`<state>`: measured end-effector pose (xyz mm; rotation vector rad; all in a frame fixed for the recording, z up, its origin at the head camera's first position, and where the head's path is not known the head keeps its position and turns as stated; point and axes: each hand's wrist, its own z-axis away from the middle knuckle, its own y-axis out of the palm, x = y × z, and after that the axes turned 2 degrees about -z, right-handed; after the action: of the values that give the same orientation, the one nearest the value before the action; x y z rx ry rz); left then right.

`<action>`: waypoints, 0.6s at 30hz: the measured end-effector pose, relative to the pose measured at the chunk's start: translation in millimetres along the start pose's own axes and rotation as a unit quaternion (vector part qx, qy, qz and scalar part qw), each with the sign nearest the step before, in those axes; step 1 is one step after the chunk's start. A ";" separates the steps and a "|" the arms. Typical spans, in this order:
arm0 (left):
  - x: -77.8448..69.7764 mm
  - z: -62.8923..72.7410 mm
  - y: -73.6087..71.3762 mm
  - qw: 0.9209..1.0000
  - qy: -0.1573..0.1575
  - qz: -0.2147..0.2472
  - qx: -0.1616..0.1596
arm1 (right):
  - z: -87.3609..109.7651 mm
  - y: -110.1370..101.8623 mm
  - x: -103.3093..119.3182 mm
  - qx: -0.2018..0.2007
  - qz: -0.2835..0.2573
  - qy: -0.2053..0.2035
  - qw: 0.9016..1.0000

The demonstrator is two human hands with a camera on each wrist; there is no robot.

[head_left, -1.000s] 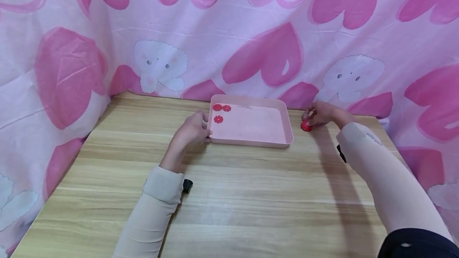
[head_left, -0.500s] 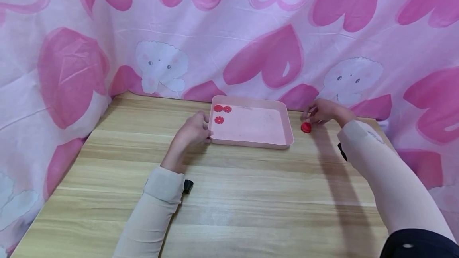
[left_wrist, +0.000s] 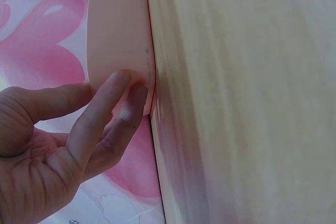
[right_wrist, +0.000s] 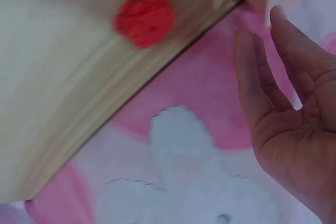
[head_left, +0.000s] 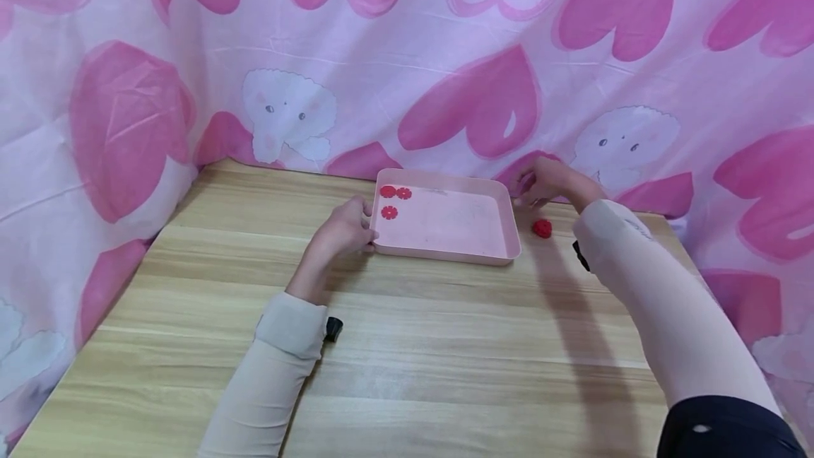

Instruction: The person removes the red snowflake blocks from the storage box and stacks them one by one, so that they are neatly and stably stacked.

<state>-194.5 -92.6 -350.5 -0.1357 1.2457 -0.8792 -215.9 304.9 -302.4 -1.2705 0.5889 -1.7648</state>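
Note:
A shallow pink tray [head_left: 445, 258] stands near the back of the table, with red notched plastic discs [head_left: 389, 213] lying flat at its left end. My left hand [head_left: 343, 230] holds the tray by its front left corner. In the left wrist view its fingers [left_wrist: 122, 85] press the outer wall and another fingertip meets the rim. My right hand [head_left: 545, 182] is raised just beyond the tray's right side, thumb and fingers apart. Nothing shows between them in the right wrist view. Below that hand a small red clump of similar discs [right_wrist: 146, 20] lies on the wood.
A wooden table [head_left: 407, 366] spreads in front of the tray. Its back and left edges meet a hanging pink cloth [head_left: 356, 55] printed with hearts and white animals. Black wrist pieces [head_left: 333, 329] show beside the sleeves.
My right hand has left the red clump, rising and moving left toward the tray's right side. The left hand keeps its place on the corner. The discs in the tray stay put.

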 end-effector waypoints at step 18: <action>0.2 1.7 -1.1 1.000 -0.005 0.012 0.003 | -35.7 33.0 92.4 0.021 0.005 -0.016 1.000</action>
<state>-193.5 -94.1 -349.4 -0.1198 1.2322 -0.8615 -247.0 205.7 -293.4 -1.2630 0.5371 -1.7367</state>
